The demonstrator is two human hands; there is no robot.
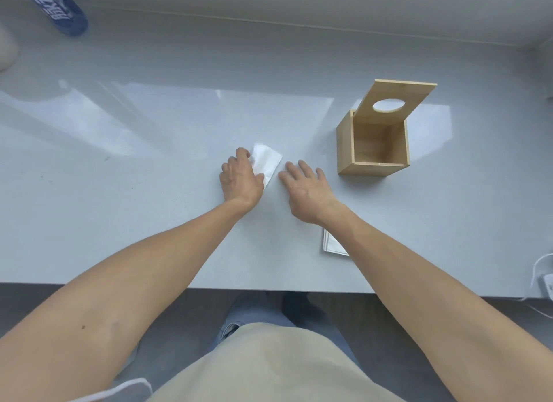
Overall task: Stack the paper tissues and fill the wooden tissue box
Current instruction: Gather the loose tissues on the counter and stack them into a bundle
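The left hand is curled over the near-left end of a folded tissue, which is pinned to the counter; the right hand is spread flat and empty just right of it. The tissue's long axis is seen running from near the left hand up and leftward. The box, lid raised, is set well to the right, nearer the right hand, and a second tissue is partly hidden under the right forearm.

Both forearms are bare to past the elbow, with no watch, ring or glove on the left hand or the right hand. A beige top covers the torso (plain, unprinted), above light blue jeans. A dark shoe shows below.
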